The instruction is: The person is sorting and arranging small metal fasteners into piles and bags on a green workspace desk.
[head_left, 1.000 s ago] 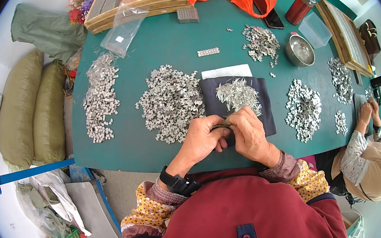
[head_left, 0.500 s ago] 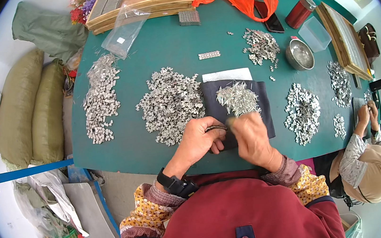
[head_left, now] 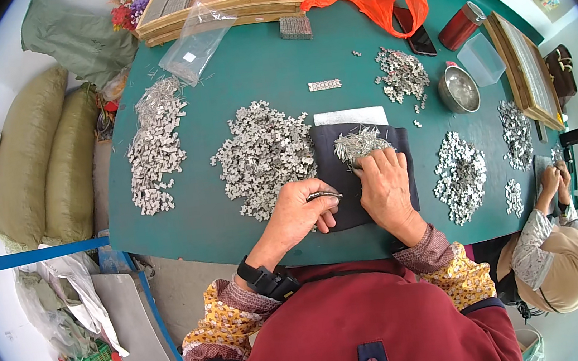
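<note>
My left hand is closed, pinching a narrow dark strip between thumb and forefinger. Its far end sticks out to the right; what it is made of is too small to tell. My right hand reaches to the near edge of a heap of thin silvery metal pins, fingers bent and pressed together. Whether a pin is between its fingertips is hidden. The pins lie on a dark cloth in front of me. Left of the cloth is a large pile of small grey metal pieces.
More metal pieces lie in piles at left and right on the green table. Farther off are a linked strip, a metal bowl and a wooden board. A co-worker sits at the right.
My right hand has moved from beside the left hand's fingertips up to the heap of pins. My left hand stays nearly in place, still pinching the dark strip. The view has shifted slightly.
</note>
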